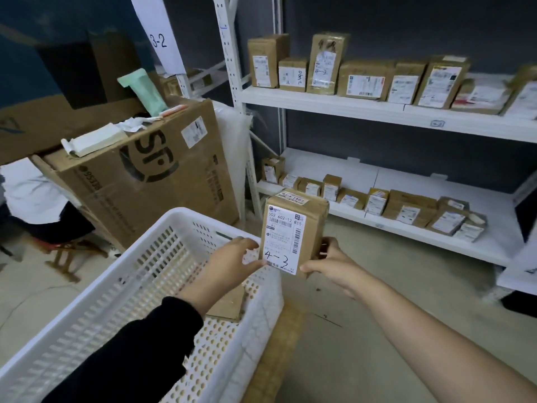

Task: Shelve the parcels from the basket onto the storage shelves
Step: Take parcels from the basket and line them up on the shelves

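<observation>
A brown cardboard parcel [293,232] is held upright between both hands, above the far right corner of the white perforated basket [186,212] and in front of the storage shelves. Its white shipping label is turned towards the camera; "4-3" is handwritten near the label's lower edge, and barcodes are printed above it. The left hand [232,261], which emerges from a black sleeve, grips the parcel's lower left edge, with the thumb laid on the label's corner. The right hand [328,263], on a bare forearm, grips the lower right edge, with the thumb at the bottom corner and the fingers wrapped behind the side. A flat piece of cardboard [229,306] is seen on the basket floor, partly hidden by the left forearm. On the right, the upper shelf [319,104] carries a row of taped parcels with labels facing outward; one tall parcel [324,64] is marked "4-2" by hand. The lower shelf [406,181] carries a row of smaller parcels along its near edge. At far left, a large carton [151,175] printed with "SF" is tilted against other cardboard, and a green packet [143,91] and loose papers lie on top of it. A paper sign [158,39] marked "3-2" hangs on a white upright.
</observation>
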